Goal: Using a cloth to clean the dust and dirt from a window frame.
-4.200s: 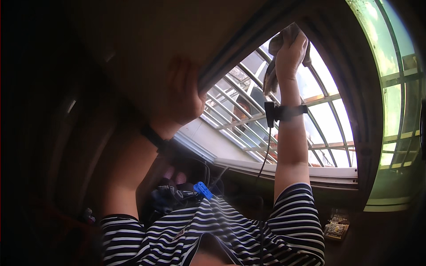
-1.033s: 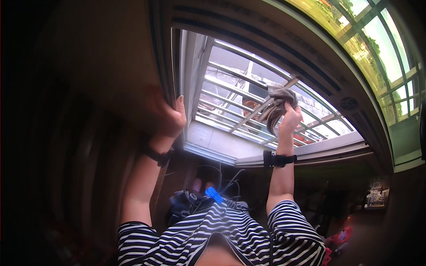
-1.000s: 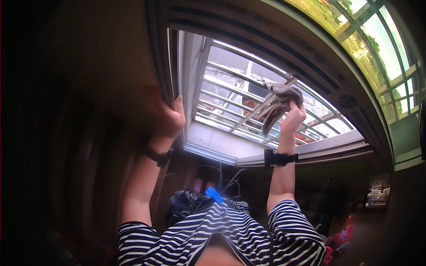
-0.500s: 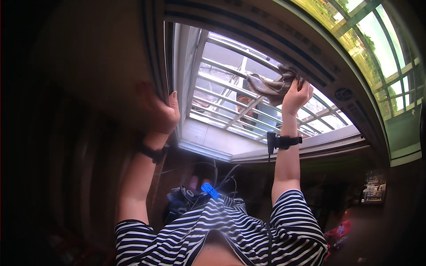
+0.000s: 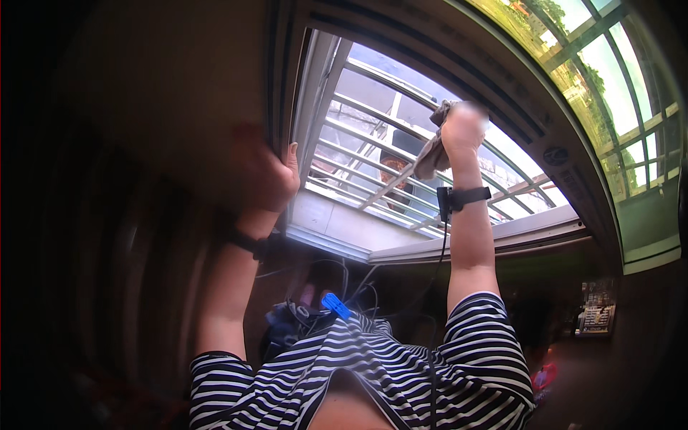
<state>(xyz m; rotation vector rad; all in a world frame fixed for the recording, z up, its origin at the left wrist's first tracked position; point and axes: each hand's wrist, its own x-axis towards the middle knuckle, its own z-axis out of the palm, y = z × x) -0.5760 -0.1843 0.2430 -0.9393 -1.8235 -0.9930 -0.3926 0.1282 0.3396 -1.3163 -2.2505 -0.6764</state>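
Note:
A crumpled grey-brown cloth is bunched in my right hand, which is raised in front of the open window. Its fingers are smeared by motion, and part of the cloth hangs down beside the wrist. At the left, my left hand grips the upright edge of a dark window sash. The thumb shows at that edge, while the fingers lie in deep shade on the panel. Behind the cloth run the pale bars of a window grille.
A pale window sill runs below the opening. The striped upper frame curves overhead. Greenish glass fills the upper right. Cables and a blue clip on my striped shirt are below. A red object stands at lower right.
My right hand has turned and moved slightly up and left, and the cloth is now more gathered, hanging lower. My left hand stays on the sash edge as the view shifts slightly.

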